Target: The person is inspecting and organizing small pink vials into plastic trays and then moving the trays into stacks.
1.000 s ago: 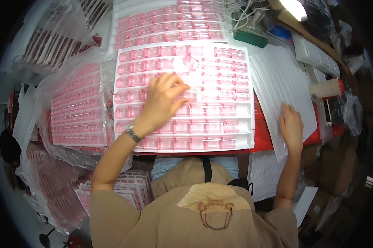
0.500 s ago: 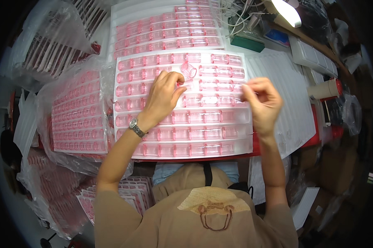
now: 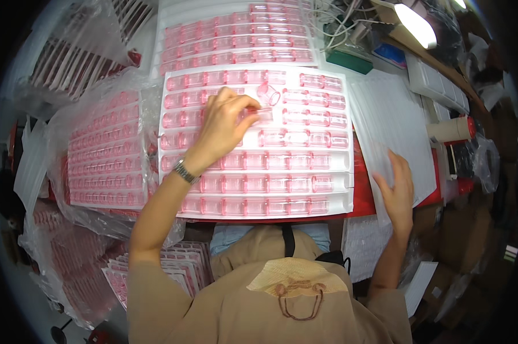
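A white tray with rows of clear pink plastic cups lying on their sides is in front of me, with several gaps among the cups. My left hand, a watch on its wrist, is over the middle of the tray. Its thumb and fingers pinch a pink plastic cup in the third row from the top. Just above it, another pink cup sits askew, its round mouth turned up to the right. My right hand is off the tray's right side, fingers apart and nothing in them, above stacked translucent white sheets.
A second filled tray lies behind. To the left, plastic film wraps another cup tray. The stacked white sheets are on the right, on a red surface. A lit lamp, cables and a green box stand at the back right.
My right hand has moved away from the tray's right edge, down and to the right, and its fingers have spread. My left hand stays almost in place at the cup.
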Motion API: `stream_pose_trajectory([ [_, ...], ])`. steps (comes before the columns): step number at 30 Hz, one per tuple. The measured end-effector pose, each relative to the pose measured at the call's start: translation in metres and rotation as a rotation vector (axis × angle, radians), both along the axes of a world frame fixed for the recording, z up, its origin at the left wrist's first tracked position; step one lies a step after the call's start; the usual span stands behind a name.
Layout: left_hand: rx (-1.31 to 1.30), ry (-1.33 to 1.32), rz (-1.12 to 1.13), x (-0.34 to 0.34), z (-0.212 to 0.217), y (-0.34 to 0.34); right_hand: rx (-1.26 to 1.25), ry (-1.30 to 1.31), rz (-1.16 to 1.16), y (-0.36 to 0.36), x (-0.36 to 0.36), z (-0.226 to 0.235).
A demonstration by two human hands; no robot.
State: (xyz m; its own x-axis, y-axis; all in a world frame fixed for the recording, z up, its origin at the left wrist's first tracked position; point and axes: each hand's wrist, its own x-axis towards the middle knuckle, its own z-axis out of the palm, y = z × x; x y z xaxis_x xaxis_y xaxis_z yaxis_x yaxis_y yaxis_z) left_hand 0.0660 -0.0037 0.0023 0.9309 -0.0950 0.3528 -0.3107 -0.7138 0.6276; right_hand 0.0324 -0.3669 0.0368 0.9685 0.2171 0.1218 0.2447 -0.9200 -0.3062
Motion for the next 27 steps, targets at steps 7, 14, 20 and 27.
stream_pose_trajectory([
  [7,0.173,-0.123,-0.043,0.022,-0.008,-0.002,-0.172,-0.072,-0.117,-0.071,-0.046,-0.052],
  [14,0.296,-0.197,-0.279,0.055,-0.005,0.002,0.061,-0.077,-0.117,-0.071,-0.023,-0.044],
  [20,-0.23,0.081,-0.354,0.032,0.008,-0.02,1.133,0.258,-0.072,0.027,0.028,0.009],
  [27,-0.489,0.263,-0.488,-0.019,0.02,-0.036,0.932,0.407,0.452,0.12,0.041,0.015],
])
